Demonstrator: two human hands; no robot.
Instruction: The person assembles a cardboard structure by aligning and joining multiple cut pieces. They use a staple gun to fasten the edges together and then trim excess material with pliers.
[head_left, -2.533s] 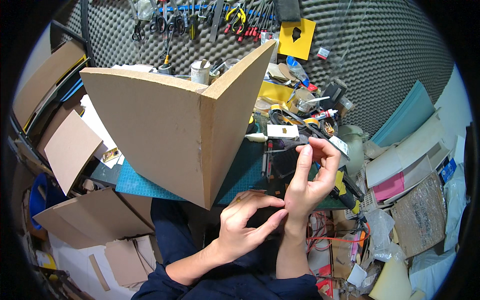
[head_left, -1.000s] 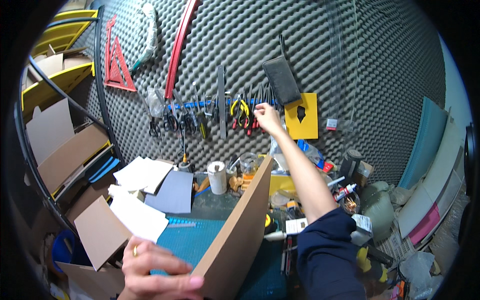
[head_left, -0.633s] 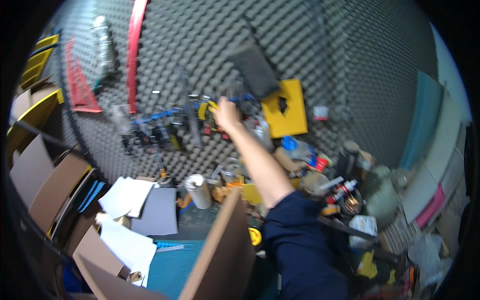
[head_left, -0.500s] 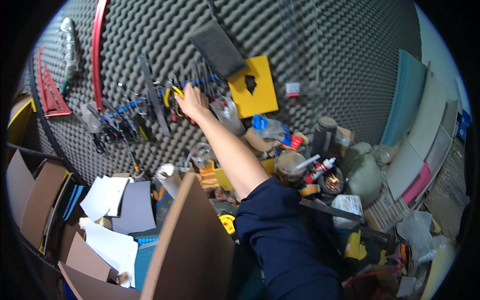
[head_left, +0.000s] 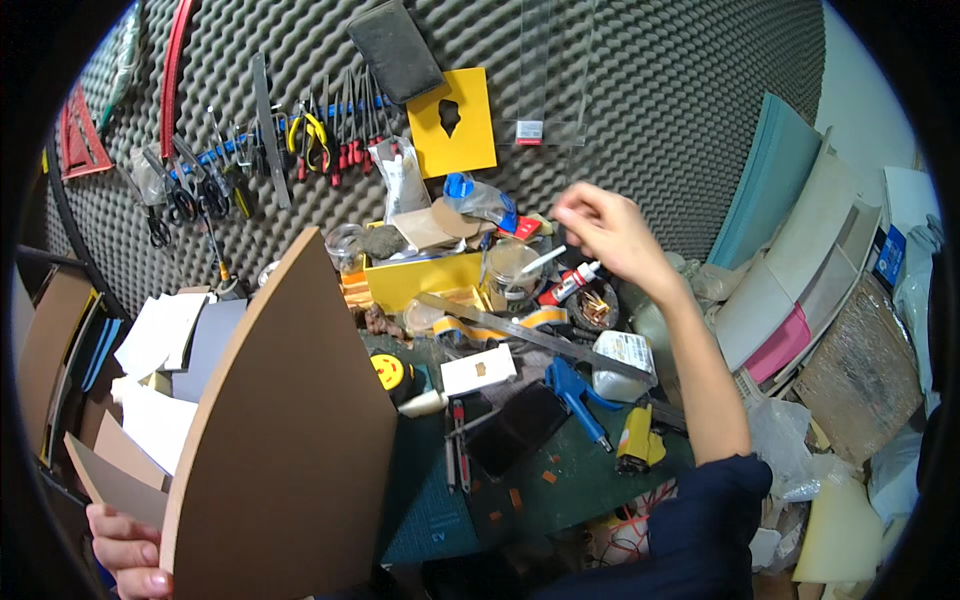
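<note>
My left hand (head_left: 130, 552) comes in at the lower left, its fingers closed on the edge of a large upright brown board (head_left: 285, 430). The thumb side is hidden behind the board. My right hand (head_left: 605, 235) hangs in the air over the back of the bench, fingers loosely bent and slightly apart, nothing visible in them. Below it lie a red glue bottle with a white cap (head_left: 570, 284) and a dark round dish of small coppery pieces (head_left: 595, 305). To its left stands a clear jar (head_left: 510, 270). The yellow-handled pliers (head_left: 308, 135) hang on the wall rack.
Scissors (head_left: 180, 200), several red-handled tools and a steel ruler (head_left: 270, 130) hang on the foam wall. On the green cutting mat (head_left: 430, 510) lie a blue glue gun (head_left: 578, 400), a tape measure (head_left: 390, 372) and cutters (head_left: 457, 445). Sheets lean at the right.
My right hand has left the pliers on the wall and swung right over the bench. My left hand has come into view on the board. The view has shifted downward and right.
</note>
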